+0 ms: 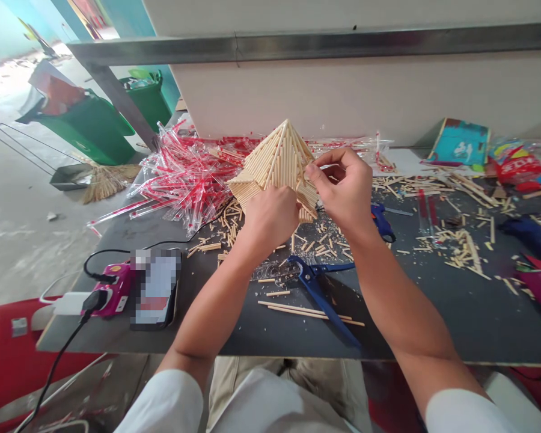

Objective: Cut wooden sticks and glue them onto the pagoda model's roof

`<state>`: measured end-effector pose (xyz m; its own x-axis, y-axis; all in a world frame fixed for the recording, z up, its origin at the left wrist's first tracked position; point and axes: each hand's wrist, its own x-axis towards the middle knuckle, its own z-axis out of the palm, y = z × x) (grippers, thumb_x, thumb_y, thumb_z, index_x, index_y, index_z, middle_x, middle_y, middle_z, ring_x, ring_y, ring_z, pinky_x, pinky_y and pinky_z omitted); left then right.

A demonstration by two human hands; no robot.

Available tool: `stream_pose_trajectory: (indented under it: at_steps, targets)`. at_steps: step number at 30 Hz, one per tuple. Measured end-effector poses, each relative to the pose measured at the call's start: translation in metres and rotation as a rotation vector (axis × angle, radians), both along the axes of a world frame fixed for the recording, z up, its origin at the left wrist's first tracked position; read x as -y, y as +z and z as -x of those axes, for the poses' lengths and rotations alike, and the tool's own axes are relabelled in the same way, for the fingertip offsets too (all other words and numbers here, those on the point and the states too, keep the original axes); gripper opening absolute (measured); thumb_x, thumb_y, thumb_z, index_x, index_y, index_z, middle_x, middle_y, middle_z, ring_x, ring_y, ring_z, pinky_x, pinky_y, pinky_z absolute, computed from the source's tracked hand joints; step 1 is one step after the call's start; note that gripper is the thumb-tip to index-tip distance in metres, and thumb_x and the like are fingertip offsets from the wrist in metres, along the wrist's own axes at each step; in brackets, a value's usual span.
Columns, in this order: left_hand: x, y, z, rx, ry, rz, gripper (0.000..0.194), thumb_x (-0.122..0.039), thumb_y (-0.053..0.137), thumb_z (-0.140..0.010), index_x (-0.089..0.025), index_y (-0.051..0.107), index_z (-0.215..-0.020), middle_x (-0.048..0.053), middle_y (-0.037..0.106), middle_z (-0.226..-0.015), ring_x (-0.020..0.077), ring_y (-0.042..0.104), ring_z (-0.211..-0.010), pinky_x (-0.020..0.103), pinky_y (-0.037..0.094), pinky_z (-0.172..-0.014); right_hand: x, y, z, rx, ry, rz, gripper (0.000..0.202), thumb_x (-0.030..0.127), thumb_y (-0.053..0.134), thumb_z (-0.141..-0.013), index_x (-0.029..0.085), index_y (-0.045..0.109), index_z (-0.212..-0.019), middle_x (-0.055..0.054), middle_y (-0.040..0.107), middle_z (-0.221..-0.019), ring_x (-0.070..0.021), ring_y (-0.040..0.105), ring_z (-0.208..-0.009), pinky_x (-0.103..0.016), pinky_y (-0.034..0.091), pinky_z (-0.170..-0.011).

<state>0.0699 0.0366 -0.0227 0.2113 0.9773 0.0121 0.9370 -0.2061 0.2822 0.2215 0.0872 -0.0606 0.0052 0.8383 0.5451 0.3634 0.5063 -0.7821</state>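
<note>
A pointed, roof-like model (284, 159) built of thin wooden sticks stands above the middle of the table. My left hand (270, 219) is closed at its front lower edge, the fingertips hidden from me behind the knuckles. My right hand (346, 189) pinches with thumb and forefinger at the model's right side; whatever lies between those fingertips is too small to make out. Below the hands lies a blue-handled cutter (318, 294), partly across a few long loose sticks (293, 310). Short cut stick pieces (329, 243) are scattered beneath the model.
Red-and-clear plastic wrappers (189, 174) are heaped left of the model. A phone (157, 288) and a pink power adapter (116, 288) with cords lie at the left. A blue glue gun (382, 222) rests behind my right forearm. Green bins (88, 129) stand on the floor.
</note>
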Motion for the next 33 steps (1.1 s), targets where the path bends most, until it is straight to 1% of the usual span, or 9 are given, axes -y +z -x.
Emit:
stream_pose_trajectory:
  at_steps: [5, 7, 10, 14, 18, 23, 27, 30, 33]
  targets:
    - [0.0, 0.0, 0.0, 0.002, 0.003, 0.01, 0.035, -0.031, 0.049, -0.097, -0.011, 0.078, -0.101, 0.021, 0.075, -0.09, 0.0288, 0.071, -0.078, 0.039, 0.049, -0.066, 0.0, 0.009, 0.001, -0.075, 0.027, -0.067, 0.015, 0.029, 0.068, -0.086, 0.025, 0.056, -0.093, -0.005, 0.064, -0.1, -0.0179, 0.066, -0.091, -0.034, 0.058, -0.076]
    - [0.0, 0.001, 0.0, -0.002, 0.003, 0.008, 0.035, -0.032, 0.049, -0.097, -0.012, 0.078, -0.099, 0.02, 0.075, -0.089, 0.0267, 0.071, -0.078, 0.037, 0.049, -0.066, -0.001, 0.014, 0.001, -0.068, 0.042, -0.08, 0.015, 0.028, 0.07, -0.085, 0.025, 0.057, -0.092, -0.005, 0.062, -0.099, -0.0184, 0.065, -0.092, -0.036, 0.058, -0.08]
    - [0.0, 0.001, 0.0, -0.013, 0.002, 0.008, 0.035, -0.032, 0.049, -0.096, -0.012, 0.078, -0.099, 0.019, 0.075, -0.09, 0.0254, 0.07, -0.077, 0.036, 0.049, -0.066, -0.007, 0.02, 0.002, -0.007, 0.051, -0.065, 0.017, 0.03, 0.072, -0.082, 0.024, 0.057, -0.087, -0.003, 0.059, -0.088, -0.0176, 0.062, -0.085, -0.037, 0.057, -0.078]
    - [0.0, 0.001, 0.0, -0.018, -0.013, 0.004, 0.037, -0.031, 0.047, -0.096, -0.01, 0.078, -0.1, 0.022, 0.074, -0.091, 0.0282, 0.07, -0.078, 0.038, 0.049, -0.066, -0.018, 0.024, 0.006, 0.007, 0.05, -0.022, 0.021, 0.027, 0.076, -0.078, 0.023, 0.056, -0.082, 0.001, 0.05, -0.076, -0.0133, 0.05, -0.071, -0.033, 0.05, -0.067]
    - [-0.001, 0.0, -0.001, -0.019, -0.004, 0.028, 0.035, -0.031, 0.049, -0.095, -0.011, 0.078, -0.099, 0.021, 0.074, -0.09, 0.0273, 0.069, -0.077, 0.037, 0.048, -0.066, -0.028, 0.022, 0.007, -0.038, 0.135, 0.035, 0.025, 0.022, 0.078, -0.075, 0.023, 0.054, -0.08, 0.004, 0.041, -0.071, -0.0104, 0.041, -0.065, -0.031, 0.042, -0.062]
    - [-0.002, -0.001, -0.002, -0.012, 0.004, 0.034, 0.036, -0.031, 0.048, -0.096, -0.011, 0.078, -0.098, 0.02, 0.074, -0.089, 0.0242, 0.066, -0.074, 0.035, 0.043, -0.064, -0.034, 0.018, 0.008, -0.134, 0.242, 0.057, 0.027, 0.016, 0.079, -0.071, 0.022, 0.054, -0.079, 0.005, 0.036, -0.069, -0.0092, 0.04, -0.063, -0.029, 0.036, -0.06]
    - [-0.003, -0.005, -0.001, 0.05, -0.016, 0.015, 0.033, -0.027, 0.049, -0.096, -0.01, 0.077, -0.089, 0.017, 0.071, -0.078, 0.0203, 0.059, -0.065, 0.035, 0.033, -0.06, -0.036, 0.015, 0.007, -0.193, 0.287, 0.042, 0.028, 0.014, 0.081, -0.07, 0.021, 0.056, -0.077, 0.005, 0.037, -0.068, -0.0085, 0.039, -0.064, -0.029, 0.032, -0.06]
    - [-0.004, -0.011, 0.001, 0.133, -0.034, -0.016, 0.03, -0.025, 0.051, -0.095, -0.012, 0.072, -0.077, 0.012, 0.065, -0.069, 0.0158, 0.048, -0.058, 0.034, 0.026, -0.059, -0.037, 0.013, 0.007, -0.228, 0.29, 0.061, 0.031, 0.019, 0.085, -0.07, 0.021, 0.054, -0.077, 0.006, 0.036, -0.068, -0.0083, 0.037, -0.064, -0.029, 0.03, -0.059]
    - [-0.005, -0.02, 0.003, 0.257, -0.054, -0.074, 0.026, -0.024, 0.055, -0.094, -0.016, 0.062, -0.07, 0.006, 0.057, -0.063, 0.0132, 0.038, -0.056, 0.034, 0.023, -0.058, -0.036, 0.014, 0.008, -0.275, 0.302, 0.088, 0.035, 0.026, 0.088, -0.069, 0.021, 0.054, -0.076, 0.006, 0.035, -0.069, -0.0081, 0.037, -0.063, -0.03, 0.03, -0.059]
